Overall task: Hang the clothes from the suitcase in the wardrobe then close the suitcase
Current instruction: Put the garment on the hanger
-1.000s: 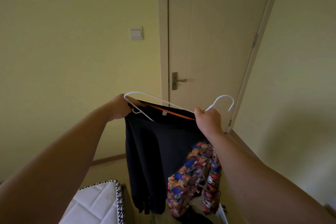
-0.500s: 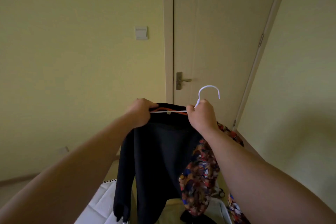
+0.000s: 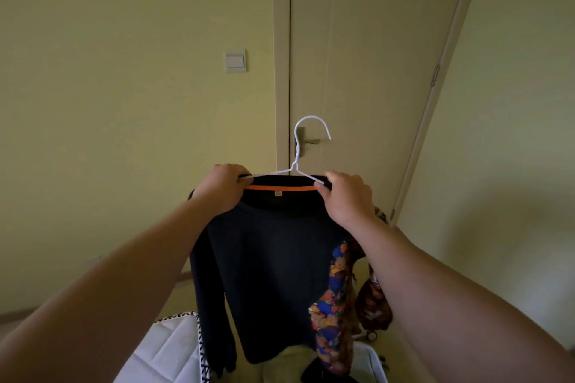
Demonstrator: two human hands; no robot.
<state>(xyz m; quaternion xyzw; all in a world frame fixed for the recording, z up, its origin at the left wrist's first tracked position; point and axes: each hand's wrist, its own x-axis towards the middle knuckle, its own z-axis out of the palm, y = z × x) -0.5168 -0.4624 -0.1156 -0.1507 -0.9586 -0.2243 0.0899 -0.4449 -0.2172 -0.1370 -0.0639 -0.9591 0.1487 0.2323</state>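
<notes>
Evidently the black top is being squared on the white hanger. The left hand and right hand each have a closed grip on one shoulder, pinching wire and cloth together. The top hangs level above the suitcase, hook upright.

Dim, yellowish light; soft shadow on the right wall; wide-angle bending at edges.

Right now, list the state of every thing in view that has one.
Hanger, upright, hook free.
Black sweater, hanging on the hanger.
Left hand, grips hanger and sweater shoulder.
Right hand, grips the other shoulder.
Door, closed.
Patterned garment, dangling under the right forearm.
</notes>
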